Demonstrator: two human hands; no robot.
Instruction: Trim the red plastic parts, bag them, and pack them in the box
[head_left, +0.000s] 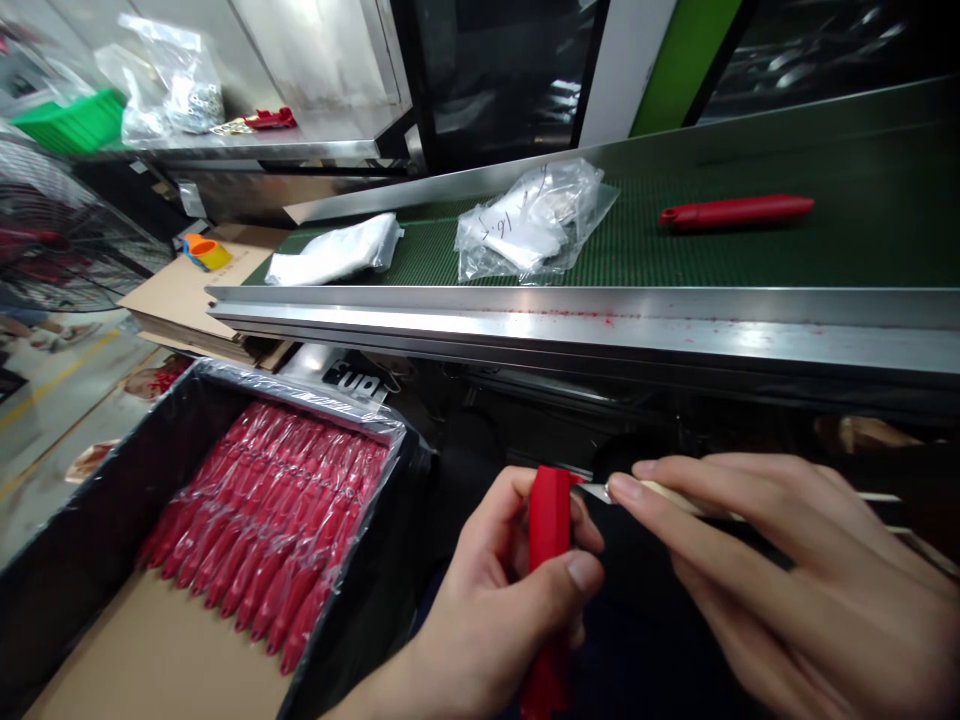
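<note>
Standing upright at lower centre, the red part (551,510) is gripped by the left hand (495,610), fingers closed; the right hand (780,550) pinches a pale-handled knife (673,497), tip at or just beside the part. The part appears light, stiff and smooth, best held mid-length. Lower left, a lined box (67,535) holds rows of plastic-wrapped red pieces (277,520); upper left, a clear bag (187,75) holds small metallic items (196,108).

from afar, i see smooth plastic on the held piece (550,515), bright metal on the knife (597,491), matt ribbing on the belt (429,245) (rubbery-looking), shiny metal along the rail (637,332).
</note>
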